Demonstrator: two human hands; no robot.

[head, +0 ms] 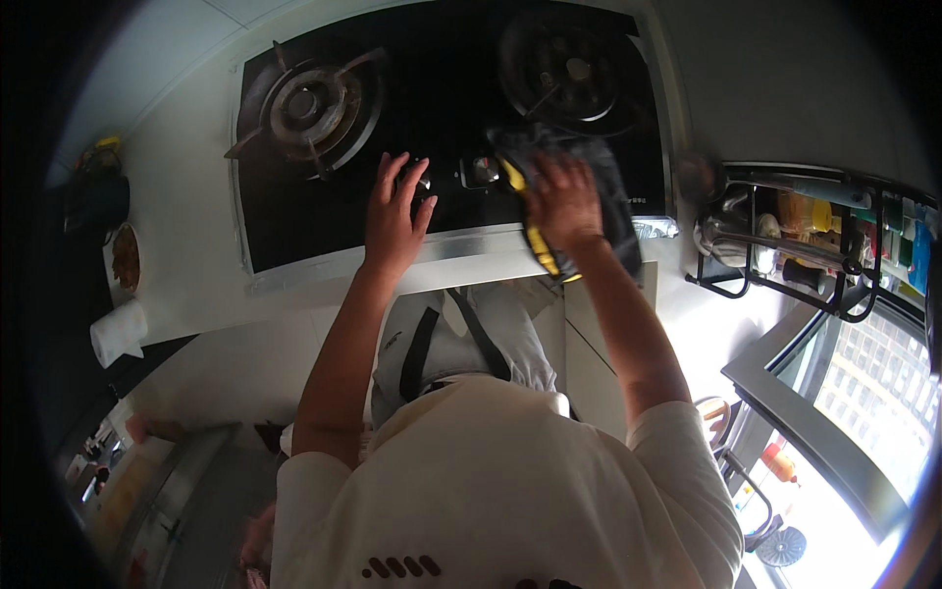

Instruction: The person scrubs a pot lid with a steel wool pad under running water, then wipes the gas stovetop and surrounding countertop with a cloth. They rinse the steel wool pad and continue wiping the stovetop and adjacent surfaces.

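A black glass gas hob (441, 81) lies before me, with a burner (302, 104) at the left and another burner (578, 70) at the right. My right hand (565, 197) presses a dark cloth with a yellow edge (614, 195) against the hob's front right part; the hand is blurred and the cloth hangs over the front edge. Close to it on the left is a metal control knob (484, 171). My left hand (399, 213), fingers apart and holding nothing, is over the left control knob (423, 184), which shows between index finger and thumb. Whether they touch cannot be told.
At the right stands a black rack (751, 243) holding bottles, with ladles along its front. A window (876, 375) and a tap (758, 508) are below it. On the left are a paper towel roll (118, 331) and a dish of brownish food (126, 258).
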